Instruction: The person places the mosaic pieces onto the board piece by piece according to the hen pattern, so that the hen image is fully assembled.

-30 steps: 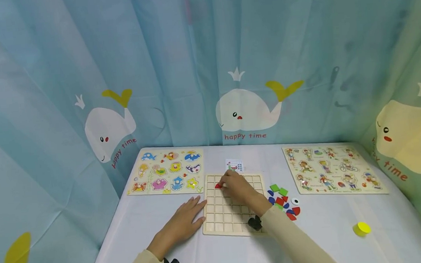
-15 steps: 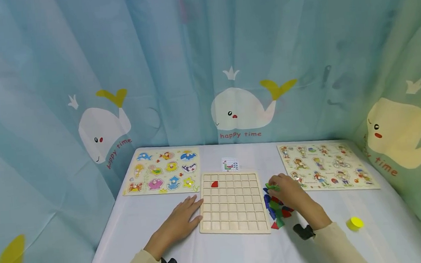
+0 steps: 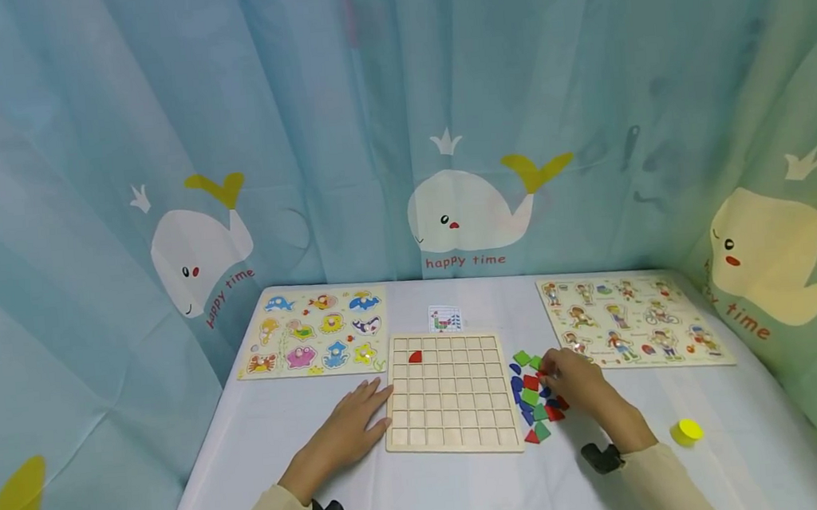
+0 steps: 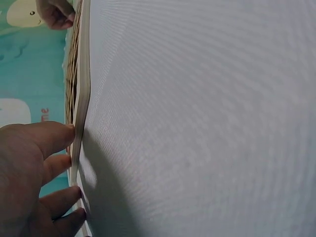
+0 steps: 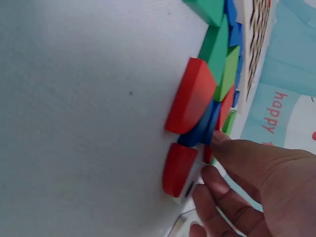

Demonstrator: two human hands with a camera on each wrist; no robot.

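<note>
Presently, I am logging: grid board (image 3: pixel 457 412), lower centre of frame, one red quarter-piece (image 3: pixel 416 357) sitting near its upper left corner; left hand (image 3: pixel 350 428), fingers (image 4: pixel 57 166) spread, touching the board's edge; right hand (image 3: pixel 578 378), lower right, hanging by clustered pieces (image 3: pixel 530 397), pinching: cannot tell. Risks: tight clustering could be sending neighbours skidding; left-hand pressure could be shifting the board.

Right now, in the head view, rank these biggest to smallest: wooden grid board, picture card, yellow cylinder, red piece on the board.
1. Wooden grid board
2. Picture card and yellow cylinder: too alike to rank, with the cylinder nearer the camera
3. Red piece
</note>
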